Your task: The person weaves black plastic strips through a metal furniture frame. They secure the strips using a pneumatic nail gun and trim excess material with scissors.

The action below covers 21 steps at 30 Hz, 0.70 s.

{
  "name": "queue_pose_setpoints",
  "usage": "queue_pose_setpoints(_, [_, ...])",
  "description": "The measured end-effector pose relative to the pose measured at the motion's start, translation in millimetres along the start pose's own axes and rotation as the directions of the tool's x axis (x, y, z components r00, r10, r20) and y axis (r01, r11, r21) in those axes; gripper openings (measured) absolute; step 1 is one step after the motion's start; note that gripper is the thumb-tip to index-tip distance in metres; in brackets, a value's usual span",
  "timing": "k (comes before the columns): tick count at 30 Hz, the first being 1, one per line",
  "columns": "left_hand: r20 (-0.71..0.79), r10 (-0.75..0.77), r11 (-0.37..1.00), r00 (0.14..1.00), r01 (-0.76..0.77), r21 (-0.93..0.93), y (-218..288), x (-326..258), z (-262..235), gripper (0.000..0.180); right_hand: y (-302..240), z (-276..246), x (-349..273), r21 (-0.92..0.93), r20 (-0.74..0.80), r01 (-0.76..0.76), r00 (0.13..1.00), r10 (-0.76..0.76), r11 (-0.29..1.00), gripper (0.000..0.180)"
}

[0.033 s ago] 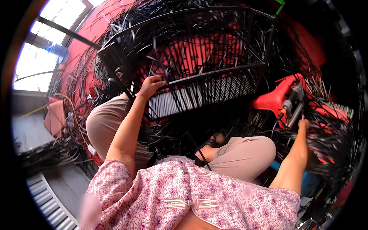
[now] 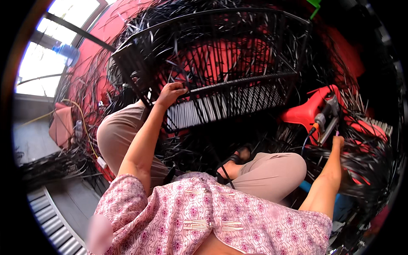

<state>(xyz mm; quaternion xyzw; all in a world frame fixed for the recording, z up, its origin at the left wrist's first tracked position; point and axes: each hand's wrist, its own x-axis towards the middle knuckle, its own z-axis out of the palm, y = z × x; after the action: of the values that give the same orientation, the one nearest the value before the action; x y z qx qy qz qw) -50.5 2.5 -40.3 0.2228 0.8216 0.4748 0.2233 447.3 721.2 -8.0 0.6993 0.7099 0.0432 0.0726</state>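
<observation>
Black strips run close together across the dark frame (image 2: 244, 82), which lies tilted on its side before the person and serves as landmark for the rest. At the left end of its near rail, the left hand (image 2: 171, 93) has its fingers bent against the rail; whether they grip the rail or a strip cannot be told. Well to the right of the frame, the right hand (image 2: 338, 141) is at the end of a grey metal tool (image 2: 326, 111) with an orange connector (image 2: 314, 127); its fingers are too small and partly hidden to tell whether they hold it. Beside that tool, right of the frame, stands a red plastic piece (image 2: 299, 112). Loose dark strips (image 2: 365, 155) heap farther right of the frame. Left of the frame are a pink cloth (image 2: 62, 123), a yellow cord (image 2: 80, 114) and a blue bottle (image 2: 69, 53); below it, a sandalled foot (image 2: 233, 166).
</observation>
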Motion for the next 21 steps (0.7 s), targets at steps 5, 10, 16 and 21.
queue_pose_setpoints(5, [-0.018,-0.03,0.998,0.999,0.029,-0.063,-1,-5,4,0.027,20,-19,19,0.414,-0.187,-0.282,0.904,0.384,0.865,0.041])
queue_pose_setpoints(10, [-0.005,-0.061,0.989,0.998,0.06,-0.132,2,-11,3,0.023,-3,-66,15,0.987,-0.117,0.049,0.874,0.472,0.154,0.033])
queue_pose_setpoints(16, [-0.06,-0.02,1.0,0.998,0.019,-0.017,-8,-14,3,0.025,-75,-177,-127,0.96,-0.198,0.156,0.966,-0.168,-0.233,0.012])
queue_pose_setpoints(21, [-0.097,0.031,0.999,0.995,-0.031,0.009,-13,-13,2,0.028,-86,-247,-341,0.543,-0.341,0.676,0.72,-0.605,0.498,0.025])
